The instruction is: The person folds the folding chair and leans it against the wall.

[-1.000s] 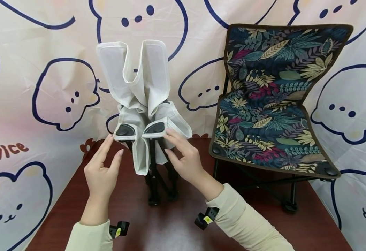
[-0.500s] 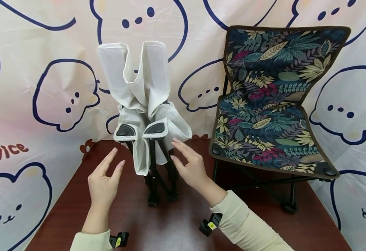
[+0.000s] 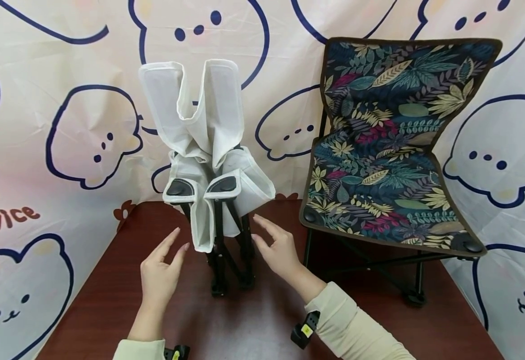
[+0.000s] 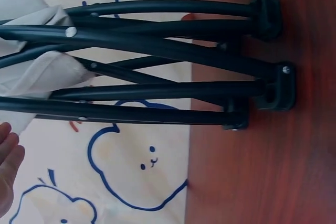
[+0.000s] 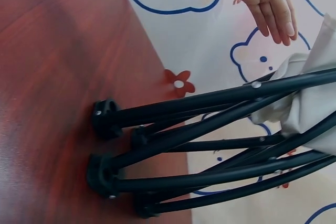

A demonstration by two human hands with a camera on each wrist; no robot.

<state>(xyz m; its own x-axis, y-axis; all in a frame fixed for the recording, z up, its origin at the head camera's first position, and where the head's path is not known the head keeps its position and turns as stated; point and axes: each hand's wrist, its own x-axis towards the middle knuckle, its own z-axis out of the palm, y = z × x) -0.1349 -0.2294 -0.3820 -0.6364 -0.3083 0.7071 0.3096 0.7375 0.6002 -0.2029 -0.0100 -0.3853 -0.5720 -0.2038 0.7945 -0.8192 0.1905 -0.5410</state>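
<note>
A folded camping chair (image 3: 195, 145) with white fabric stands upright on the tabletop, its black tube legs (image 4: 173, 51) drawn together in a bundle. Dark plastic feet (image 5: 105, 174) at the leg ends rest on the wood. My left hand (image 3: 160, 272) is just left of the chair, fingers extended and thumb apart, holding nothing. On the other side my right hand (image 3: 278, 250) is held near the legs with its fingers out, also holding nothing. Both hands sit lower than the black corner pads (image 3: 223, 185) of the seat.
An unfolded chair (image 3: 388, 150) with dark leaf-patterned fabric stands at the right. The reddish-brown table (image 3: 244, 330) carries both chairs. Behind hangs a pale cloth (image 3: 96, 60) printed with cartoon bears.
Both hands have left the white fabric at the seat's front corners and moved down toward me, to beside the legs. The two chairs stay where they were.
</note>
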